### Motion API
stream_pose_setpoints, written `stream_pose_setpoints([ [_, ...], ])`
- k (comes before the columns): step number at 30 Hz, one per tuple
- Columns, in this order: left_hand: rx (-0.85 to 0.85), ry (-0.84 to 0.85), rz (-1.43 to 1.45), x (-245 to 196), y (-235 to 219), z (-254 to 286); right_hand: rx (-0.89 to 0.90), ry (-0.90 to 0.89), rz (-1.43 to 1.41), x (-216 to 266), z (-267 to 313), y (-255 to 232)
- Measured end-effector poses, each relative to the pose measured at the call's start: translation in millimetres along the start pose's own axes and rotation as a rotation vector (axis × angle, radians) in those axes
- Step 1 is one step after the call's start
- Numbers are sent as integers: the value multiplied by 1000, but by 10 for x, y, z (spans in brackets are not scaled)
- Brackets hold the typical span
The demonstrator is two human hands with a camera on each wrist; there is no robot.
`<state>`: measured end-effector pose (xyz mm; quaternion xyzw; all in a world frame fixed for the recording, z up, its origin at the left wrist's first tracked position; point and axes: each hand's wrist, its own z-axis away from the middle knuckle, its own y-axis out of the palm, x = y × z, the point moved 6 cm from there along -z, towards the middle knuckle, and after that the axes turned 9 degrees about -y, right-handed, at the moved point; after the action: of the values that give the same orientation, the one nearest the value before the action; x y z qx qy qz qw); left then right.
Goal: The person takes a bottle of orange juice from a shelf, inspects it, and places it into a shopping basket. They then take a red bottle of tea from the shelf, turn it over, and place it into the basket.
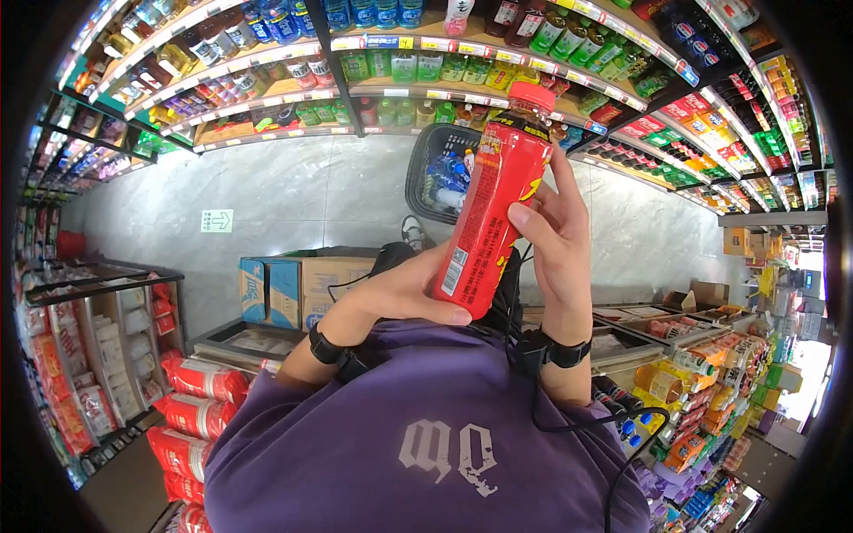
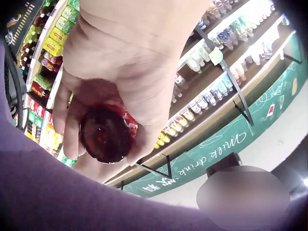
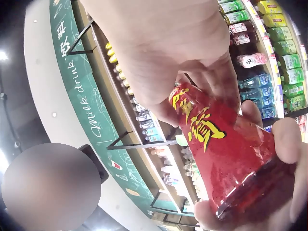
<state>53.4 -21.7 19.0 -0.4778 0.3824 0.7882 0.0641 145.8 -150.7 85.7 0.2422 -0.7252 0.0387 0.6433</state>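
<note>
A red drink bottle (image 1: pixel 498 213) with a red cap and yellow lettering is held up in front of the chest, tilted with its cap away from the body. My left hand (image 1: pixel 404 286) grips its lower end, thumb across the front near the base. Higher up, my right hand (image 1: pixel 562 235) holds the side, its thumb pressing the label. In the left wrist view the dark round base of the bottle (image 2: pixel 105 135) shows between the left fingers. Large yellow characters on the bottle (image 3: pixel 216 134) face the right wrist camera, with left fingertips around the base.
On the floor beyond the hands stands a dark shopping basket (image 1: pixel 416 182) with several bottles inside. Drink shelves (image 1: pixel 391 89) curve along the far side. Cardboard boxes (image 1: pixel 324 277) sit near the body on the left, red packs (image 1: pixel 200 413) behind them. A cable (image 1: pixel 569 428) trails from the right wrist.
</note>
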Motion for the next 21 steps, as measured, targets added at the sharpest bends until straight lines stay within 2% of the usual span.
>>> stream_pose_setpoints([
  [7,-45,-26,7,28,20,-31,44,13,8,-39,-11,-84],
  [14,-93,-66,-11,47,31,1,10,36,-93,-81,39,-72],
  [17,-106,-20,-57,-7,29,-70,17,26,-111,-60,35,-116],
  [21,-234,17,-214,-152,109,-85,25,-14,-193,-133,35,-173],
])
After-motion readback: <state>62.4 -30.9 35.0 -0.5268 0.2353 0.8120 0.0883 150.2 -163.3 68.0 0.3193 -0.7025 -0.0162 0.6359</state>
